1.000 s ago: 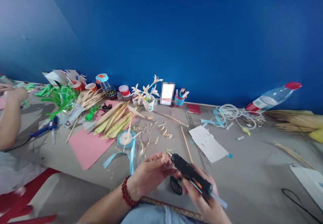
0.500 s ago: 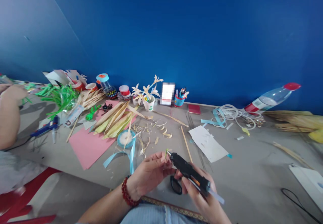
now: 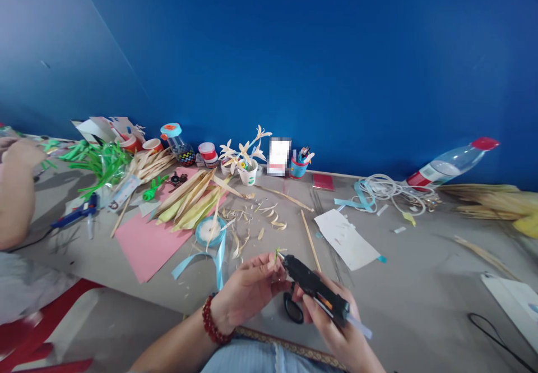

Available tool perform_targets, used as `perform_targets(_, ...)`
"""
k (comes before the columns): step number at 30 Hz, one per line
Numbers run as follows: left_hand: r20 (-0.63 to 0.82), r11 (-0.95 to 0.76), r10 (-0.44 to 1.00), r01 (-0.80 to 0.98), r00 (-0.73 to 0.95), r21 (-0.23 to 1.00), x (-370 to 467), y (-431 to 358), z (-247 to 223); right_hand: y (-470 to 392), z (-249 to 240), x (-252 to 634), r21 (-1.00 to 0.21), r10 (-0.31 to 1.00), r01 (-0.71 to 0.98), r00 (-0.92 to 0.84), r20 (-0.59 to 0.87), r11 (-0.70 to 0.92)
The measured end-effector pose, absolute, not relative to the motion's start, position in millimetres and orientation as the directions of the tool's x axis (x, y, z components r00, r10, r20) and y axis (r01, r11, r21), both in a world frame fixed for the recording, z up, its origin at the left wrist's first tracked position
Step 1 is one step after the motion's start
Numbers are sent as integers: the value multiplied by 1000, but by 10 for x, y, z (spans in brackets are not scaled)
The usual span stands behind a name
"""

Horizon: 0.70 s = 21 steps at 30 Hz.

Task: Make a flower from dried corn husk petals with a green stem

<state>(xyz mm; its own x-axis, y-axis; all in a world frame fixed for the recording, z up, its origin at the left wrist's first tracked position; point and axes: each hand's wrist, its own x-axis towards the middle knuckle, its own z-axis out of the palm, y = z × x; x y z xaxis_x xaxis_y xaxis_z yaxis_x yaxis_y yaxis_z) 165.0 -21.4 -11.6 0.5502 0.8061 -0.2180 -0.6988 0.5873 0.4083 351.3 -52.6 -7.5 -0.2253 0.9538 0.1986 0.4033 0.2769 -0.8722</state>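
Note:
My left hand point(image 3: 256, 280), with a red bead bracelet point(image 3: 213, 319) at the wrist, pinches a small green and pale husk piece point(image 3: 277, 256) between thumb and fingers. A black hot glue gun point(image 3: 315, 286) is gripped in my right hand point(image 3: 336, 311), its nozzle touching or almost touching that piece. A clear glue stick point(image 3: 359, 326) juts from the gun's back end. Below the gun, a black scissors handle point(image 3: 293, 308) shows; its blades are hidden. Curled husk scraps point(image 3: 273, 219) lie on the table just past my hands.
Corn husks point(image 3: 189, 202) and a blue ribbon roll point(image 3: 210, 230) lie on pink paper point(image 3: 147, 247) to the left. A cup of husk flowers point(image 3: 249, 174) stands by the wall. White paper point(image 3: 345, 238) and a bottle point(image 3: 454, 162) are at right. Another person's arm point(image 3: 17, 193) is at far left.
Hardly anything differs. The glue gun and both my hands keep their places, with the nozzle still at the small piece. The other person's hand at far left has shifted slightly.

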Motion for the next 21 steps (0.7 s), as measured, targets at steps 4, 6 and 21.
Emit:
perform_targets(4, -217, 591, 803, -696, 555, 407, 1648, -207, -112, -531, -96, 3519, -872, 955, 408, -225, 191, 270)
perform_targets(6, -222, 592, 803, -698, 553, 403, 1648, -206, -111, -528, -92, 3516, -871, 954, 407, -231, 194, 276)
perform_targets(21, -249, 582, 812, -696, 528, 422, 1625, -220, -154, -556, -95, 3508, -899, 955, 356, -235, 180, 257)
